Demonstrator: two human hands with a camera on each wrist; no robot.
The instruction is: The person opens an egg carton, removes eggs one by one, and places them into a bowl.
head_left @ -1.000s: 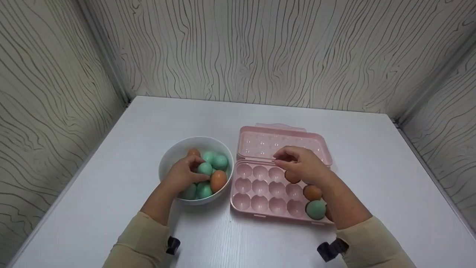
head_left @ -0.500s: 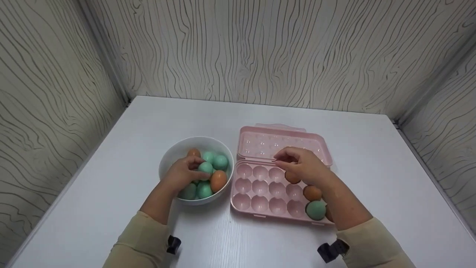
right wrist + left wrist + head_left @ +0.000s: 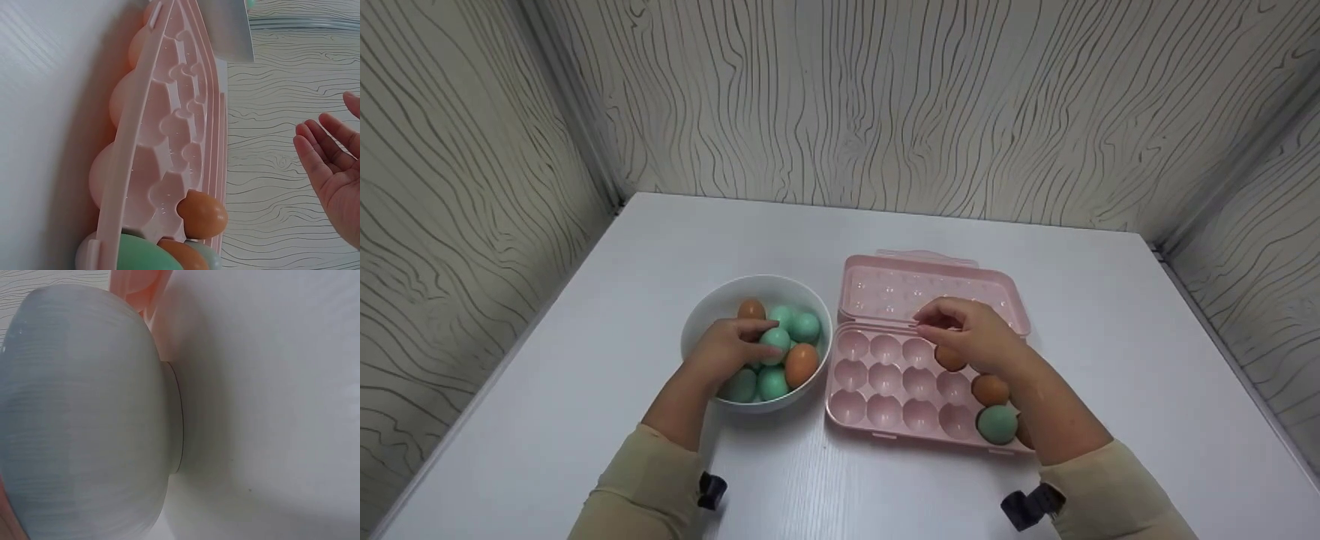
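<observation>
Inside the white bowl (image 3: pixel 701 307), my left hand (image 3: pixel 721 350) holds a green egg (image 3: pixel 775 345) between thumb and fingers. Around it lie more green eggs (image 3: pixel 773 384) and brown eggs (image 3: pixel 801 365). The left wrist view shows the outer wall of the bowl (image 3: pixel 84 410), which hides the eggs. My right hand (image 3: pixel 971 330) hovers over the pink egg carton (image 3: pixel 901 385) near its hinge, fingers loosely bent and nothing in them. In the right wrist view, this hand (image 3: pixel 336 169) is apart from the carton and a brown egg (image 3: pixel 205 215) sitting in it.
The carton's lid (image 3: pixel 930 285) lies folded back behind the tray. Brown eggs (image 3: pixel 990 389) and a green egg (image 3: pixel 997 424) fill cups at the tray's right end; several cups on the left hold nothing. Patterned panels (image 3: pixel 855 105) enclose the white table (image 3: pixel 780 480).
The left fingers have shifted slightly on the green egg, which stands a little more upright in their hold. The right hand has stayed almost still over the carton.
</observation>
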